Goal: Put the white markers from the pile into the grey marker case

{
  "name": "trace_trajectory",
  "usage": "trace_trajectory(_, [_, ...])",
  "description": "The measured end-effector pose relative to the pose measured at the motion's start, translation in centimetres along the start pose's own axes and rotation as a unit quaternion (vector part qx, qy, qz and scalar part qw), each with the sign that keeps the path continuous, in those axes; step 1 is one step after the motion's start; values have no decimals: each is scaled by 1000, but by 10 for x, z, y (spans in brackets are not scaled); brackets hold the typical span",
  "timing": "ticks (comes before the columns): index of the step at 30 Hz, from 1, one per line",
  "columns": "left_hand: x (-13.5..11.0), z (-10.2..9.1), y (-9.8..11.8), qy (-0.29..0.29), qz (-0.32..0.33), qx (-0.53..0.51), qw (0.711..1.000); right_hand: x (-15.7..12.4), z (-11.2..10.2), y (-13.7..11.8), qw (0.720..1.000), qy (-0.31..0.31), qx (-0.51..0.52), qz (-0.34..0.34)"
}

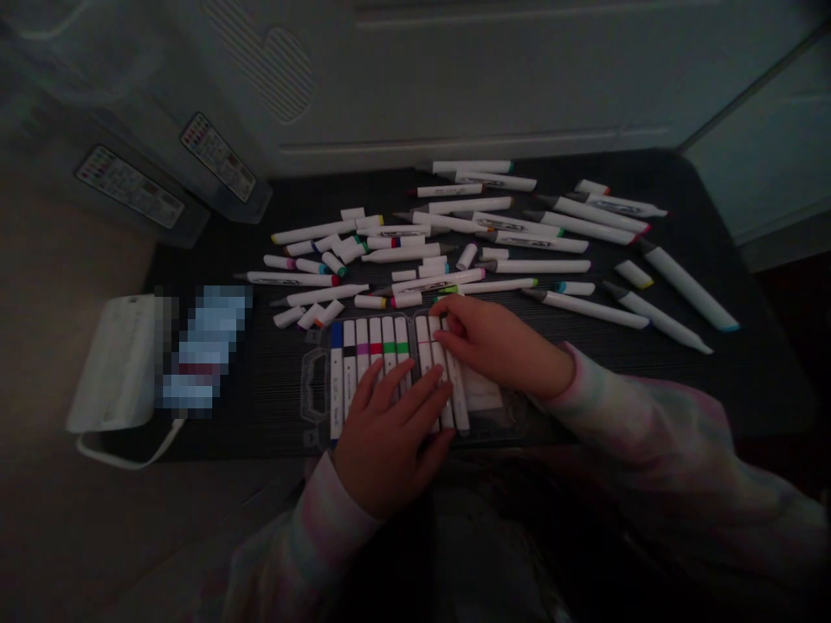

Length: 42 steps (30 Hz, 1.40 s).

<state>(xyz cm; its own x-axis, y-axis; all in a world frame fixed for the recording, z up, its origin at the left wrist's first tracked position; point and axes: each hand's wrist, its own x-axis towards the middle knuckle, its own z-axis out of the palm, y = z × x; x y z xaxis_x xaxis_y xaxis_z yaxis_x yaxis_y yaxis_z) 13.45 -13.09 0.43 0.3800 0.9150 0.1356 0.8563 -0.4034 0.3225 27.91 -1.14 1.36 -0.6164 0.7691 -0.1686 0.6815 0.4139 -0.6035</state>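
Note:
A clear plastic case [314,381] lies open at the table's front, with several capped white markers [351,368] side by side in it. Their bands are blue, black, purple, red and green. My left hand [393,433] lies across the markers' lower parts, its fingers spread and resting on them. At the upper end of the right-hand markers [460,407], my right hand [497,342] has its thumb and fingers curled together on one marker's cap end. That hand partly hides the marker's tip.
Many uncapped markers [590,307] and loose caps [467,256] lie scattered behind the case on the dark table [273,346]. A phone [208,346] with a cable and a white power bank [117,363] are on the left. Clear cases [130,195] stand at the back left.

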Motion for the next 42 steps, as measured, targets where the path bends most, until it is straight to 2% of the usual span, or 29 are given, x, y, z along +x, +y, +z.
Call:
trace_trajectory(4, [1,-2,1,-6,-9,-9,1000,-2,-5,2,999,-10,40,-15])
trace_trajectory(8, [0,-2,0,-12,-5,-7,1000,-4,-16,7,983,13,185,5])
trace_trajectory(10, [0,-1,-1,-18,1,4,1000,-5,-19,11,952,46,301,12])
trace_trajectory(12, [0,0,-1,-24,6,17,1000,-5,-18,13,905,58,422,11])
trace_trajectory(14, [0,0,-1,-27,8,27,999,-4,-14,15,868,48,493,6])
trace_trajectory(15, [0,0,0,-27,8,31,999,-3,-12,15,864,40,502,1])
trace_trajectory(18, [0,1,-1,-21,15,37,999,-1,-9,15,891,18,453,-21])
trace_trajectory(23, [-1,1,-3,-22,18,43,999,-4,-21,13,974,3,223,-28])
trace_trajectory(26, [-1,1,-3,-22,19,45,999,-9,-28,12,992,16,111,-51])
trace_trajectory(30, [-1,1,-2,-20,18,43,999,-12,-29,10,997,40,22,-67])
trace_trajectory(33, [-1,1,-3,-19,17,40,999,-12,-25,10,995,52,14,-89])
trace_trajectory(37, [1,-1,1,-24,12,40,999,-12,-24,13,990,79,85,-86])
trace_trajectory(42, [4,-1,10,-42,-13,56,997,-12,-25,20,973,43,219,-55])
